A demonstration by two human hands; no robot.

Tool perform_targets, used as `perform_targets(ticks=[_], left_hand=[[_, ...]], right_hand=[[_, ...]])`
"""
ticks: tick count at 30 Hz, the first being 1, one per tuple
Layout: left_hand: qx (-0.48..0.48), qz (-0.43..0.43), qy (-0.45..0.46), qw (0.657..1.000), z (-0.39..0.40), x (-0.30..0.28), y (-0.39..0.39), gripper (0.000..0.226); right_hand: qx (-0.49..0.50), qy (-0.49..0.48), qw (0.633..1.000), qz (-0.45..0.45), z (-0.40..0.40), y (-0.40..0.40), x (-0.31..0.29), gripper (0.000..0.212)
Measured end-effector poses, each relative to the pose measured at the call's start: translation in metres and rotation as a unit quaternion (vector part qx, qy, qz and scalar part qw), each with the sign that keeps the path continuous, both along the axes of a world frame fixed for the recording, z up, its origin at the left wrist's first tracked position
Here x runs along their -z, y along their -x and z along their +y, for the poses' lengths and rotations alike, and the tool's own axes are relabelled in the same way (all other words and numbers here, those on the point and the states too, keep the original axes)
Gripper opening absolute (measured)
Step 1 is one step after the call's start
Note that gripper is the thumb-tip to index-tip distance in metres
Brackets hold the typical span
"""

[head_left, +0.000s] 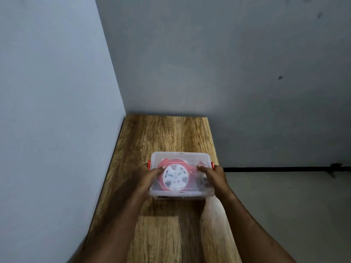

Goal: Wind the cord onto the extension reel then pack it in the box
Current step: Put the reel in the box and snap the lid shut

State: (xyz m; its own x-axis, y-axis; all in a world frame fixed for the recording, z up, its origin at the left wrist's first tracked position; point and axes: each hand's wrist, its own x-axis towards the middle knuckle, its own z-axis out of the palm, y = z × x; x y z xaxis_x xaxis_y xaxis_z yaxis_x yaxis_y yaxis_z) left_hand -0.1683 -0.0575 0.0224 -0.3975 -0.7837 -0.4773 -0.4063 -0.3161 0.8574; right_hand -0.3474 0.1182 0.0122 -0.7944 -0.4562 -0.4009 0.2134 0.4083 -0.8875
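A: Clear plastic, that box (180, 155), and through its lid (179, 168) the reel (175, 178) shows plainly: a white face with red cord (167, 163) round it, lying flat inside. The box sits on the wooden table (161, 133), toward its right side.

B: And the hands?

A: The left hand (150, 175) lies over the lid's left edge, its fingers (158, 170) fairly straight and close together, pressing down beside the red latch (149, 164). The right hand (213, 175) mirrors it at the right edge, fingers (203, 169) flat on the lid near the other latch (212, 165). Neither hand curls round anything.

B: So the step in hand is closing up?

A: It looks so. The winding appears finished and the reel packed; what seems left is seating the lid and snapping both latches. Whether they are already clipped cannot be told from here.

B: How should the person do it well?

A: Press evenly on both sides so the lid drops square onto the rim, then swing each latch up with a thumb while the other hand steadies the box. A loop of cord caught under the rim would hold the lid proud, so it is worth checking.

B: Anything in the way?

A: Little. Grey walls (57, 92) meet at the corner behind the table, and a dark bar (284, 169) runs along the right wall, well apart. The box stands near the table's right edge, so a hard sideways push could slide it off.
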Motion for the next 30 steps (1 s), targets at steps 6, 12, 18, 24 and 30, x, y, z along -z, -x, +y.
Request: perform_targets(ticks=[6, 12, 18, 24, 30], left_hand=[[0.023, -0.013, 0.011, 1.000, -0.022, -0.005, 0.016, 0.052], [0.022, -0.011, 0.014, 1.000, -0.059, -0.020, 0.038, 0.053], [0.040, -0.006, 0.012, 0.999, -0.109, -0.038, 0.073, 0.054], [0.036, -0.022, 0.013, 0.999, -0.159, -0.044, 0.113, 0.041], [0.037, -0.023, 0.008, 0.999, -0.200, -0.035, 0.151, 0.033]], right_hand=[[0.000, -0.014, 1.000, 0.021, -0.024, 0.012, -0.006, 0.041], [-0.015, 0.004, 0.999, 0.030, -0.064, 0.037, -0.023, 0.041], [-0.025, 0.033, 0.998, 0.043, -0.111, 0.069, -0.037, 0.040], [-0.017, 0.025, 0.998, 0.047, -0.164, 0.107, -0.040, 0.029], [-0.023, 0.014, 0.998, 0.056, -0.206, 0.140, -0.032, 0.026]])
